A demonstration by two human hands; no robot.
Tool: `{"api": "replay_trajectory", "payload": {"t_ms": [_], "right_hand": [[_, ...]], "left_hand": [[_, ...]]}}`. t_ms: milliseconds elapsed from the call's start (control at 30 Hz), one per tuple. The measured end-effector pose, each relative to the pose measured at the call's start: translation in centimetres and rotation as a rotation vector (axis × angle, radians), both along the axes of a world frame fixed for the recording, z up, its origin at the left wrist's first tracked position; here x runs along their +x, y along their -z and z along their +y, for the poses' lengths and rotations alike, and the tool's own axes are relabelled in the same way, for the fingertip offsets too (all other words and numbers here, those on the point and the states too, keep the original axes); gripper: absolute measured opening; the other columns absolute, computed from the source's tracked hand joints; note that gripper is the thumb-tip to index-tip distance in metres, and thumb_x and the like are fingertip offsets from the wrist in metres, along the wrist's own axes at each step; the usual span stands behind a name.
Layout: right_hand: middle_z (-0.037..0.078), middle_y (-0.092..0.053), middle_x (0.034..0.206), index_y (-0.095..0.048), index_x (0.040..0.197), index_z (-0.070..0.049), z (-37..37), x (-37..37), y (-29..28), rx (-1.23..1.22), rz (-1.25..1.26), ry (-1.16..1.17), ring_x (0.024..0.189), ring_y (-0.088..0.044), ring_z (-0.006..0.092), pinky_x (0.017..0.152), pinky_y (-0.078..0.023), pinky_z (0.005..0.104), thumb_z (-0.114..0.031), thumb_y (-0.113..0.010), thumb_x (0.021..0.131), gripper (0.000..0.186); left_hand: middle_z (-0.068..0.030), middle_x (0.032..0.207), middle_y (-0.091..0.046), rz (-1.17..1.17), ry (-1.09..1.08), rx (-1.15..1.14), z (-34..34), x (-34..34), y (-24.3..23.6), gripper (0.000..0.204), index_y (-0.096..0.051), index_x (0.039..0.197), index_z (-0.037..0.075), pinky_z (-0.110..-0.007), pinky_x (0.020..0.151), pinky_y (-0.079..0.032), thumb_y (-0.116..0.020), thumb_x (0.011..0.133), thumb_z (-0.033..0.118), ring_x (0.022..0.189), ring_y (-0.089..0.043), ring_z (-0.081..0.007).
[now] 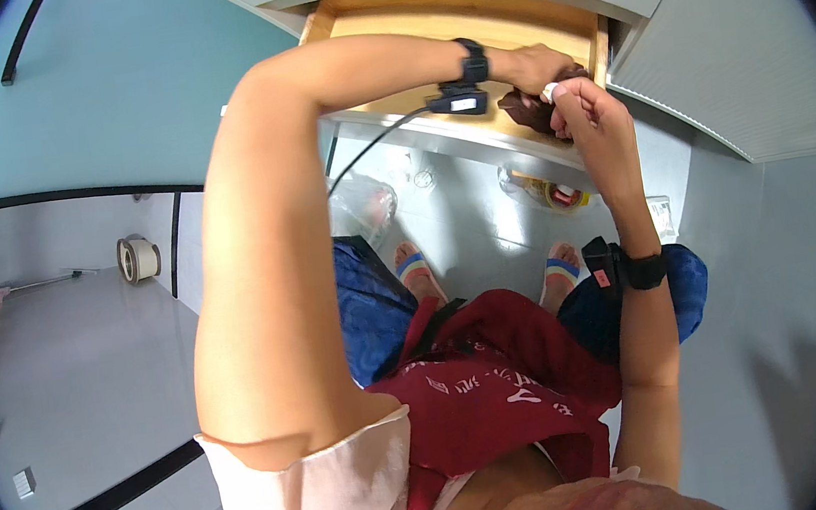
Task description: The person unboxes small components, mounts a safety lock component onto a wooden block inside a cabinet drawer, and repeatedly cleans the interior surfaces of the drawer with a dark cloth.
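Over the right end of an open wooden drawer (371,19), both my hands meet at a dark brown crumpled thing (531,116) that looks like cloth. My left hand (536,67) reaches across from the left, its fingers curled down onto the brown cloth; their tips are hidden. Beside it, my right hand (596,121) is closed, thumb and forefinger pinching a small white piece (550,92) against the cloth. What that white piece is, I cannot make out.
Pale cabinet fronts (737,46) flank the drawer. Below it, a clear plastic bag (363,210) and a clear container (546,189) with coloured items stand on the floor near my sandalled feet. A cable (371,146) trails from my left wrist. To the left is a blue-green glass panel (109,108).
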State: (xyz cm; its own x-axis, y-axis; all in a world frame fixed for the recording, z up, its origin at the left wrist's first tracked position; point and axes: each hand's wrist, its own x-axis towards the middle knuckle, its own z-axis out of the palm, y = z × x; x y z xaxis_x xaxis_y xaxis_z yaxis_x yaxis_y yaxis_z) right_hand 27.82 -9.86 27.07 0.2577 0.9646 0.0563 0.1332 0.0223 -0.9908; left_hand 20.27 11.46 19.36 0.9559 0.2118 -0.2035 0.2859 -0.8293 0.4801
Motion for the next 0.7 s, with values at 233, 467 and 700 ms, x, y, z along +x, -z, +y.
{"api": "replay_trajectory", "payload": {"t_ms": [233,467,700], "right_hand": [[0.001,-0.064,0.071,-0.069,0.095,0.000,-0.8,1.7,0.8,-0.024,0.018,0.045,0.066,-0.058,0.0064,0.064,-0.047,0.0231,-0.024,-0.063,0.101,0.026],[0.001,-0.063,0.070,-0.070,0.095,0.000,-0.1,0.1,-0.3,-0.028,-0.049,0.017,0.065,-0.056,0.0068,0.062,-0.045,0.0234,-0.025,-0.063,0.100,0.026],[0.002,-0.062,0.069,-0.069,0.094,0.001,-0.3,-0.2,-0.4,-0.105,-0.053,0.022,0.064,-0.053,0.0069,0.059,-0.043,0.0245,-0.024,-0.065,0.099,0.026]], "left_hand": [[-0.0253,0.107,-0.069,0.253,-0.656,0.118,7.7,-10.4,-6.0,0.053,-0.040,0.146,0.008,-0.038,0.057,-0.066,-0.061,0.098,0.016,0.064,-0.073,-0.0272],[-0.0237,0.136,-0.059,0.793,-0.659,0.695,18.7,-20.6,0.0,0.045,-0.056,0.137,0.009,-0.045,0.099,-0.053,-0.056,0.098,0.031,0.122,-0.061,-0.0366],[-0.0123,0.136,-0.060,0.749,-0.192,0.500,28.0,-25.2,5.4,0.054,-0.054,0.139,0.013,-0.042,0.104,-0.050,-0.070,0.088,0.017,0.120,-0.060,-0.0298]]}}
